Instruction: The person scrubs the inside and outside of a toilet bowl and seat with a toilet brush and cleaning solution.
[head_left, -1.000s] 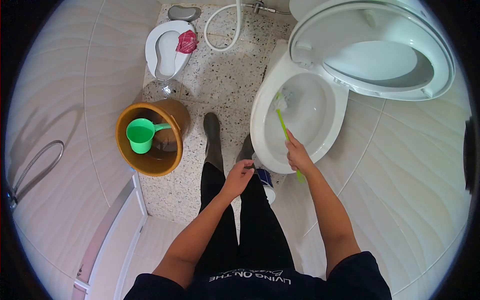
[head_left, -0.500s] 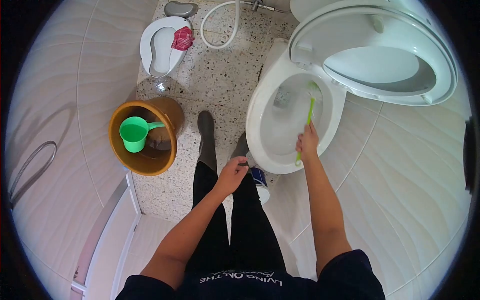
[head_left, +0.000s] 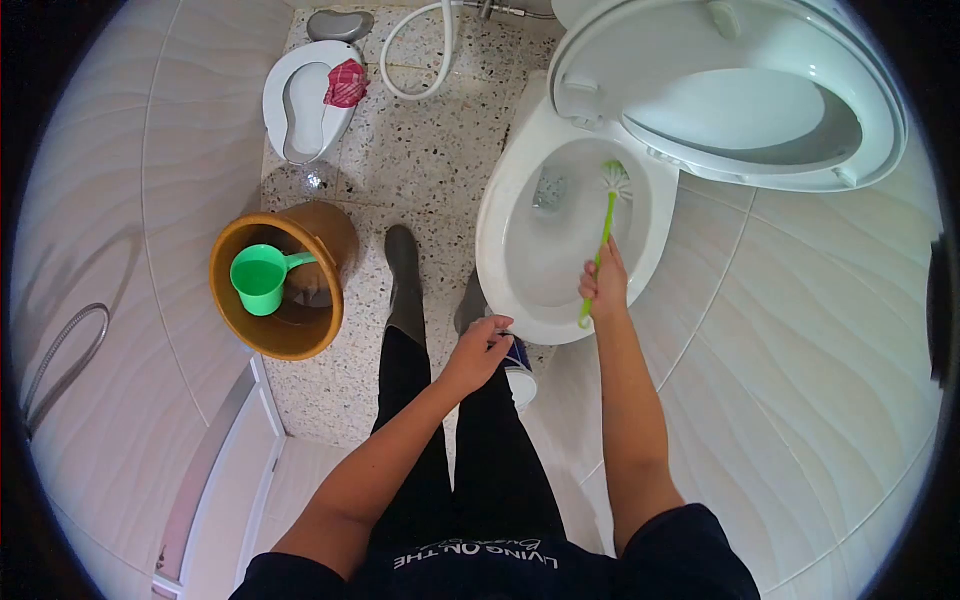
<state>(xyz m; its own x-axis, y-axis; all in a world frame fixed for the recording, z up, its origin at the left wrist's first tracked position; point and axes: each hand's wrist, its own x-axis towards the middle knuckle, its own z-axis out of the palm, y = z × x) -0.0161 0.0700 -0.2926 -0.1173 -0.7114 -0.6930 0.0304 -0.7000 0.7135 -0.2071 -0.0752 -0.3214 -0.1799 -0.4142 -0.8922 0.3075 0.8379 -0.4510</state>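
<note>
My right hand (head_left: 606, 282) is wrapped round the green handle of a toilet brush (head_left: 609, 212). The brush's white and green bristle head rests against the inner right wall of the white toilet bowl (head_left: 497, 218), near some water at the bottom. Lower down and to the left, my left hand (head_left: 478, 355) hangs over my right leg, its fingers loosely bent, thumb apart, nothing in them. Just beside it, a blue and white container (head_left: 521, 385) stands on the floor, partly covered by the hand and leg.
The toilet seat and lid (head_left: 590, 85) are raised. On the left, a brown bucket (head_left: 345, 245) holds a green dipper (head_left: 262, 282). A white bedpan-like basin (head_left: 275, 110) with a red cloth (head_left: 346, 83) lies farther back. A white hose (head_left: 388, 62) curls on the speckled floor.
The brush head has shifted a little along the bowl wall and shows more clearly. My left hand has moved slightly down relative to the bowl, closer to its front rim. The view has shifted slightly.
</note>
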